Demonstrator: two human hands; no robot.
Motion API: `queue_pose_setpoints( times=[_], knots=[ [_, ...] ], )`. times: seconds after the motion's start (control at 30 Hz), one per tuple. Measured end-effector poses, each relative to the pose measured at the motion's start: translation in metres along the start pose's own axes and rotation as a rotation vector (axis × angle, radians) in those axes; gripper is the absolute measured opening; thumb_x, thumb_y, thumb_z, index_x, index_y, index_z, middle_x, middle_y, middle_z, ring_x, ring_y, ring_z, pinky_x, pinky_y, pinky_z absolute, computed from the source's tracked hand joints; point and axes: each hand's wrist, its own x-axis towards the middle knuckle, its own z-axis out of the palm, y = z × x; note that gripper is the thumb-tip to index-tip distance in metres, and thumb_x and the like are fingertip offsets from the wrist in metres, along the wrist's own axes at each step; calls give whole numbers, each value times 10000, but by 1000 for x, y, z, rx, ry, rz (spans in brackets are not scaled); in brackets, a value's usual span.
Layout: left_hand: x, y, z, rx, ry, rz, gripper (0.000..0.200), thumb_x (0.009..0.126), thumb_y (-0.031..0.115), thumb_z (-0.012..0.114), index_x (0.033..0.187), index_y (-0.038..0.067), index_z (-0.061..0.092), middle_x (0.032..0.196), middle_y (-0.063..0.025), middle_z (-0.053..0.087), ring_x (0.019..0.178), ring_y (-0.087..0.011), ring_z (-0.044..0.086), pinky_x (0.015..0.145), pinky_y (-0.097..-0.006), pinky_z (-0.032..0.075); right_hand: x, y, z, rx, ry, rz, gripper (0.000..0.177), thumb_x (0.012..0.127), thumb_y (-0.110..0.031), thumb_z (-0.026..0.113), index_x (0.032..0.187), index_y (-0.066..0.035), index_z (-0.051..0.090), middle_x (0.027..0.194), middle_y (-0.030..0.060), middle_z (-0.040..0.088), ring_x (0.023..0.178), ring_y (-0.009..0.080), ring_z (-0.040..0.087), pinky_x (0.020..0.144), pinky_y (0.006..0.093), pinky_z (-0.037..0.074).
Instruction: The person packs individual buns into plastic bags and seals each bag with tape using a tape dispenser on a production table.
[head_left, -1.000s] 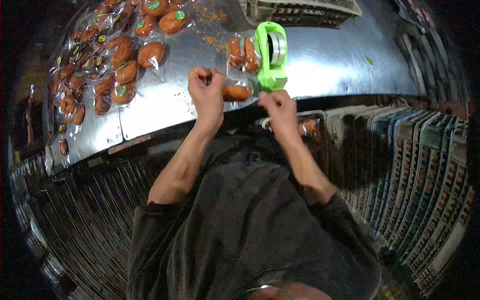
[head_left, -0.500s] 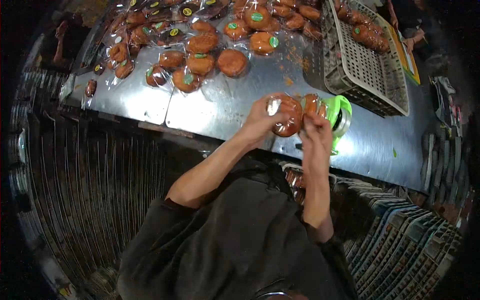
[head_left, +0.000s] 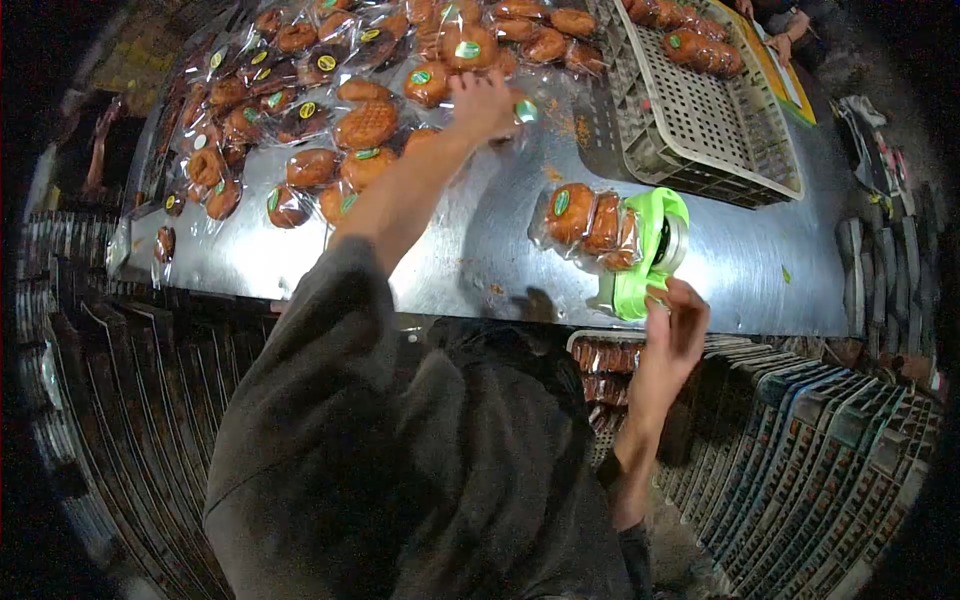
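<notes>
My left hand (head_left: 483,108) reaches over the pile. Its fingers curve over a bagged pastry, mostly hidden beneath it, whose green-and-white label (head_left: 525,110) shows at the side. Around it lie other browned pastries in clear plastic, including one bag with a green label (head_left: 468,50). Near the front edge, a clear bag of several pastries (head_left: 575,220) lies against the left side of a bright green tape dispenser (head_left: 650,255). My right hand (head_left: 680,325) is at the near end of that dispenser, fingers bent and pinched together; whatever they hold is hidden.
A pale plastic crate (head_left: 715,120) holding bagged pastries stands at the right of the metal table (head_left: 430,245). Beyond it, another person's hand (head_left: 795,30) is over a yellow-edged board (head_left: 790,85). Stacked racks (head_left: 830,440) fill the floor to my right.
The bagged pastries that both hands held now lie beside the green dispenser. My left hand has moved up and left to the pile; my right hand has dropped to the dispenser's near end.
</notes>
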Motion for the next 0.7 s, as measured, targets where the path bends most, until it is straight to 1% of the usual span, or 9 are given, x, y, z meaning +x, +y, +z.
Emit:
queue_pose_setpoints(
  times=[0.07, 0.13, 0.23, 0.33, 0.43, 0.53, 0.63, 0.67, 0.7],
  knots=[
    [-21, 19, -5, -15, 157, 129, 864, 686, 389, 807, 1392, 95, 406, 1354, -133, 492, 1258, -415, 410, 1044, -602, 203, 30, 3, 23, -164, -87, -101, 504, 832, -162, 708, 1236, 10, 460, 1213, 132, 527, 1156, 239, 498, 1016, 382, 383],
    [-73, 34, -30, 3, 590, 555, 837, 702, 309, 822, 1373, 39, 400, 1322, -152, 522, 1287, -382, 394, 1068, -631, 145, 78, 9, 50, -398, -168, -269, 614, 817, -201, 729, 1292, 28, 416, 1254, 167, 494, 1179, 272, 485, 1024, 389, 376],
    [-119, 49, -42, -116, 881, 293, 732, 758, 281, 778, 1345, 19, 430, 1213, -156, 586, 1216, -323, 483, 1069, -545, 263, 96, 29, 75, -254, -170, -271, 680, 809, -238, 743, 1314, 37, 378, 1283, 198, 462, 1182, 293, 478, 1026, 391, 369],
    [-132, 51, -12, -1654, 216, -194, 566, 779, 216, 746, 1260, 18, 523, 1109, -157, 610, 1035, -280, 590, 945, -402, 432, 74, 48, 83, -130, -298, -222, 686, 823, -247, 731, 1316, 35, 347, 1264, 207, 466, 1168, 300, 480, 1016, 388, 373],
    [-165, 73, 5, -1554, 404, -132, 293, 880, 128, 641, 1132, -15, 601, 1064, -149, 621, 933, -209, 590, 843, -298, 467, 48, 45, 67, -5, -386, -168, 372, 883, -203, 658, 1125, 22, 486, 1104, 157, 539, 1042, 268, 529, 927, 355, 417],
    [-204, 119, -8, -1170, 668, 260, 201, 917, 110, 599, 1069, -20, 618, 975, -102, 641, 857, -174, 589, 772, -299, 475, 42, 31, 29, -32, -257, -250, 167, 935, -123, 567, 848, 17, 543, 941, 105, 577, 893, 236, 552, 831, 328, 437],
    [-208, 144, -7, -1168, 621, 453, 175, 931, 101, 579, 1049, -23, 615, 887, -64, 641, 825, -135, 583, 752, -281, 471, 30, 30, 6, 17, -184, -190, 139, 973, -136, 513, 921, -7, 519, 906, 68, 545, 881, 172, 531, 816, 288, 439],
    [-220, 154, -10, -1437, 427, 121, 127, 929, 95, 587, 974, -21, 618, 847, -36, 613, 801, -102, 559, 723, -250, 454, 27, 31, 2, 208, -69, -88, 163, 993, -175, 487, 937, -23, 509, 903, 48, 536, 872, 149, 518, 800, 267, 434],
    [-222, 164, -12, -1509, 524, 71, 123, 929, 99, 592, 950, -18, 623, 842, -29, 612, 798, -93, 553, 713, -244, 451, 25, 25, 2, 398, 42, 14, 188, 1012, -213, 461, 954, -38, 498, 899, 28, 526, 864, 125, 505, 784, 247, 429]
  ],
)
